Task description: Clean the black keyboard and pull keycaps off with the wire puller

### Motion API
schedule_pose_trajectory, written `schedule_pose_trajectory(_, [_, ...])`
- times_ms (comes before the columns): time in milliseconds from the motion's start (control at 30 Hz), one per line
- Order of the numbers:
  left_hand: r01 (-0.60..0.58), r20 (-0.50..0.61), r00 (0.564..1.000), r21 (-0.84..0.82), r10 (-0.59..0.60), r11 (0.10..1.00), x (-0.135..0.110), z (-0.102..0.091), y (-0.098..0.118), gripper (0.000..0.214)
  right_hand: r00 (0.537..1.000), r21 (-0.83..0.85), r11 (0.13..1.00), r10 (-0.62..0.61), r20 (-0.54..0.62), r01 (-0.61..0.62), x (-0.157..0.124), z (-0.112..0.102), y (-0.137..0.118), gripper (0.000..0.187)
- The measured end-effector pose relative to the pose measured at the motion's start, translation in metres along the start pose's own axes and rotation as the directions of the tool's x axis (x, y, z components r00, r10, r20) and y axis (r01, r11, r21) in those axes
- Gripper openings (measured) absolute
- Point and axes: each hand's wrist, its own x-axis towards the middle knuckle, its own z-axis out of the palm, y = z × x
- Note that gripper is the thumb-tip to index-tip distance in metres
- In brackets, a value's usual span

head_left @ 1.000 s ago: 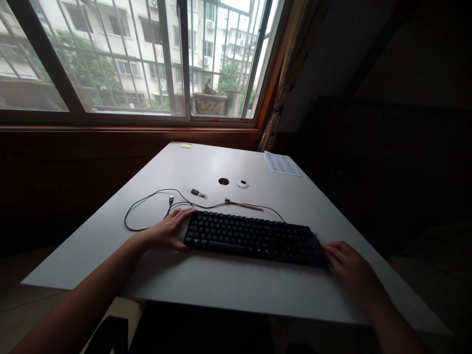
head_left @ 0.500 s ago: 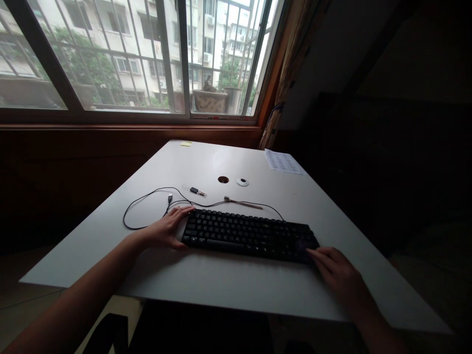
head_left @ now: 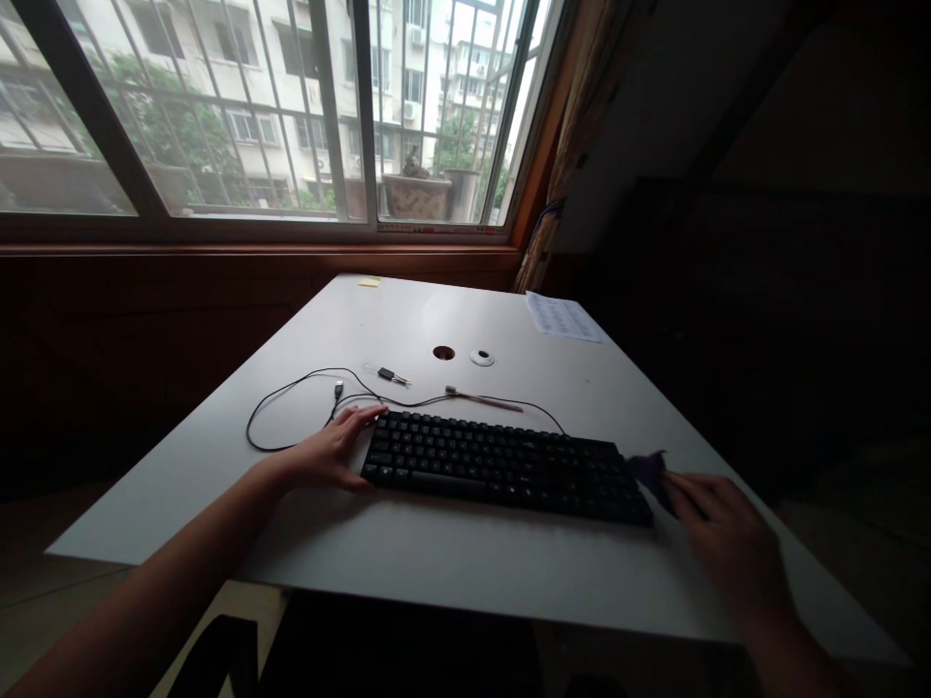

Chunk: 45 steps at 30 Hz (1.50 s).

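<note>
A black computer keyboard point(head_left: 501, 465) lies flat on the white table. My left hand point(head_left: 338, 454) grips its left end, fingers at the back corner and thumb at the front corner. A dark purple cloth point(head_left: 650, 470) is pinched in my right hand point(head_left: 717, 519), just past the keyboard's right end. Behind the keyboard its black cable point(head_left: 283, 376) loops to the left, with the USB plug point(head_left: 338, 390) near my left fingers. A thin toothbrush-like brush point(head_left: 484, 398) rests across the cable. A small black tool with wire ends point(head_left: 393, 376) lies to its left.
Farther back on the table point(head_left: 327, 339) are a round hole point(head_left: 443, 353) and a white ring-shaped cover point(head_left: 481, 358). Printed paper point(head_left: 563, 316) lies at the back right corner, a yellow note point(head_left: 369, 282) at the back left. A barred window point(head_left: 254, 116) stands beyond.
My right hand has moved right with the cloth, from over the keyboard's right keys to beyond its end. My left hand stays on the left end.
</note>
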Motion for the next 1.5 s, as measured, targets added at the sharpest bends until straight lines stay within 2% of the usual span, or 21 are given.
schedule_pose_trajectory(167, [0.006, 0.015, 1.000, 0.004, -0.006, 1.000, 0.000, -0.002, 0.002, 0.119, 0.994, 0.222, 0.973, -0.083, 0.076, 0.064, 0.061, 0.042, -0.103, 0.025])
schedule_pose_trajectory(300, [-0.022, 0.022, 1.000, -0.005, 0.022, 1.000, 0.000, -0.004, 0.000, 0.120, 0.966, 0.396, 0.910, -0.203, 0.160, 0.126, 0.102, 0.080, -0.176, 0.024])
schedule_pose_trajectory(433, [-0.022, 0.023, 0.999, -0.006, 0.023, 1.000, 0.000, -0.004, -0.001, 0.121, 0.903, 0.453, 0.854, -0.378, 0.204, 0.255, 0.126, 0.115, -0.222, 0.024])
schedule_pose_trajectory(533, [-0.016, 0.010, 1.000, -0.022, 0.016, 1.000, 0.000, -0.003, 0.000, 0.123, 0.866, 0.424, 0.855, -0.429, 0.256, 0.298, 0.131, 0.130, -0.232, 0.021])
schedule_pose_trajectory(667, [-0.010, 0.011, 1.000, -0.021, 0.010, 1.000, 0.000, -0.002, 0.000, 0.120, 0.866, 0.394, 0.879, -0.399, 0.302, 0.268, 0.126, 0.128, -0.218, 0.023])
schedule_pose_trajectory(833, [-0.023, 0.019, 1.000, -0.002, 0.024, 1.000, 0.000, -0.002, -0.001, 0.120, 0.880, 0.344, 0.908, -0.352, 0.319, 0.239, 0.118, 0.111, -0.180, 0.025])
schedule_pose_trajectory(1100, [-0.030, 0.004, 1.000, 0.005, 0.030, 1.000, 0.001, 0.000, -0.001, 0.119, 0.905, 0.303, 0.934, -0.284, 0.317, 0.187, 0.099, 0.085, -0.102, 0.026])
schedule_pose_trajectory(1233, [-0.046, 0.001, 0.999, 0.001, 0.046, 0.999, 0.001, 0.000, -0.003, 0.119, 0.914, 0.232, 0.965, -0.199, 0.353, 0.120, 0.087, 0.069, -0.057, 0.028])
schedule_pose_trajectory(1367, [-0.041, -0.006, 0.999, -0.007, 0.041, 0.999, 0.001, 0.000, -0.003, 0.117, 0.934, 0.136, 0.987, -0.128, 0.332, 0.087, 0.075, 0.058, -0.017, 0.027])
schedule_pose_trajectory(1433, [-0.038, -0.011, 0.999, -0.009, 0.038, 0.999, 0.001, 0.001, -0.003, 0.117, 0.947, 0.090, 0.994, -0.093, 0.307, 0.069, 0.073, 0.053, -0.011, 0.029])
schedule_pose_trajectory(1500, [-0.037, -0.013, 0.999, -0.004, 0.037, 0.999, 0.001, 0.002, -0.003, 0.119, 0.962, 0.078, 0.996, -0.062, 0.265, 0.043, 0.073, 0.050, -0.020, 0.030])
